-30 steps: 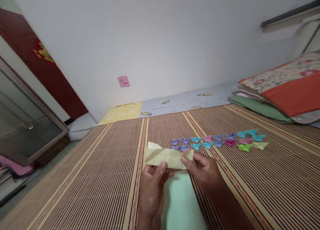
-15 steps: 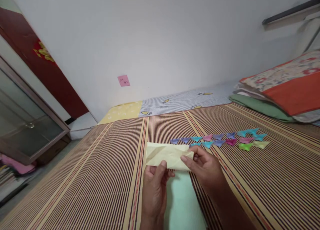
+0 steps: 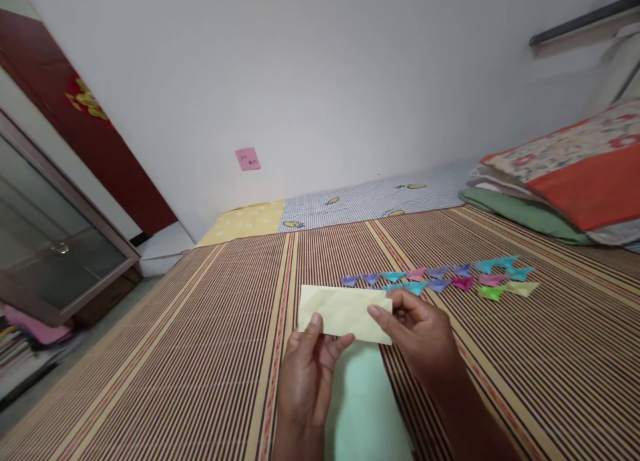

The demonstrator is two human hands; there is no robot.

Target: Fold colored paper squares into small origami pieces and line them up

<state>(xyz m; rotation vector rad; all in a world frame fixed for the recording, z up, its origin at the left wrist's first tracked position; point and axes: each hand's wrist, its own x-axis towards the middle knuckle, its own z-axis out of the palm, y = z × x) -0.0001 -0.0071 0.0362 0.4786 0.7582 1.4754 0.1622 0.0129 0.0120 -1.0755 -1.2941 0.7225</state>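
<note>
A pale yellow sheet of paper [image 3: 345,311], folded into a rectangle, is held up between both hands. My left hand [image 3: 307,371] pinches its lower left part, thumb on the near face and fingers behind. At the right end, my right hand [image 3: 423,334] grips the paper with the thumb in front and the other fingers behind, partly hidden. Below the hands lies a light green sheet [image 3: 367,401] on the striped mat. Just beyond the paper, small folded paper pieces [image 3: 437,285] in several colours lie in two rows; the yellow paper hides some of them.
The striped mat [image 3: 200,327] covers the bed. Folded bedding [image 3: 575,187] is piled at the right. A patterned sheet [image 3: 350,207] runs along the wall, where a pink note [image 3: 248,159] is stuck. A glass-fronted cabinet [image 3: 55,227] stands at the left.
The yellow paper has shifted slightly right and now shows a smoother face, without the slanted folds seen before. My left thumb has moved left along its lower edge.
</note>
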